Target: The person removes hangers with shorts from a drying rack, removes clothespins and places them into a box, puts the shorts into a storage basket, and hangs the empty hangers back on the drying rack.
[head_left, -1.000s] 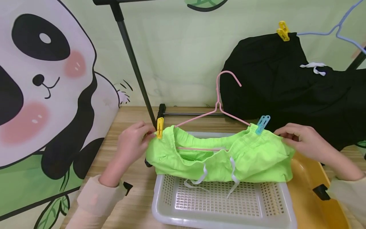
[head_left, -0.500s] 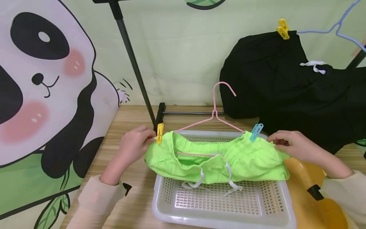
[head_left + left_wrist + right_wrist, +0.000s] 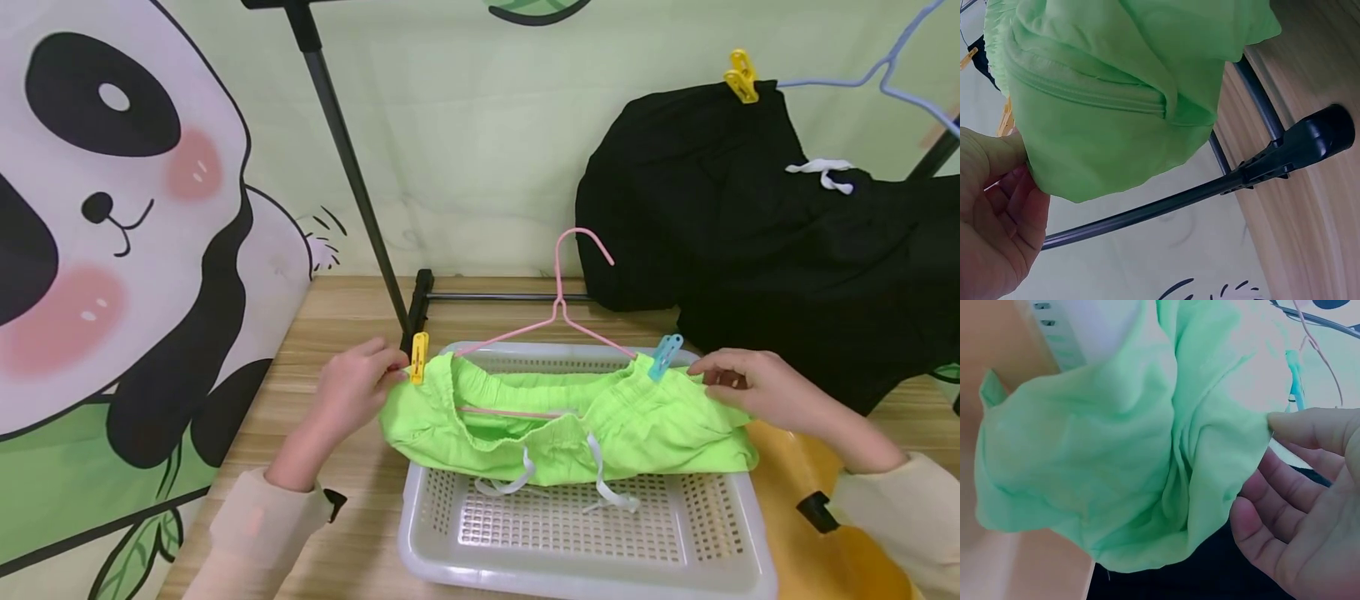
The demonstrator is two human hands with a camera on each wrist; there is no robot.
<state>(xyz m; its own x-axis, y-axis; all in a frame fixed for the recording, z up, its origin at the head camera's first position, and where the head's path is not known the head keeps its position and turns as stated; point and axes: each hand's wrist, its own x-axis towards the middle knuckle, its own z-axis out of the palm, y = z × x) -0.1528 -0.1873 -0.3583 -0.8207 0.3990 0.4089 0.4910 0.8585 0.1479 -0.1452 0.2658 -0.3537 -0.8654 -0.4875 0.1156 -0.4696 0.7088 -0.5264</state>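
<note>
Bright green shorts (image 3: 660,425) with white drawstrings hang across a pink hanger (image 3: 559,302), held above a white perforated basket (image 3: 570,575). A yellow clothespin (image 3: 419,358) is on the waistband's left side, and a blue clothespin (image 3: 664,358) on its right. My left hand (image 3: 356,385) pinches the left edge of the shorts beside the yellow clothespin. At the other end, my right hand (image 3: 765,392) has the cloth's right edge between thumb and fingers, as the right wrist view shows. A zipped pocket (image 3: 1091,94) faces the left wrist camera.
Black pants (image 3: 750,225) with a yellow clothespin (image 3: 742,77) hang from a blue hanger (image 3: 862,83) at the back right. A black rack post (image 3: 352,167) stands behind my left hand. An orange-yellow container (image 3: 802,483) sits right of the basket.
The green shorts and pink hanger have come down toward the basket. My right hand has shifted left and slightly down with the cloth; the left hand has dropped a little.
</note>
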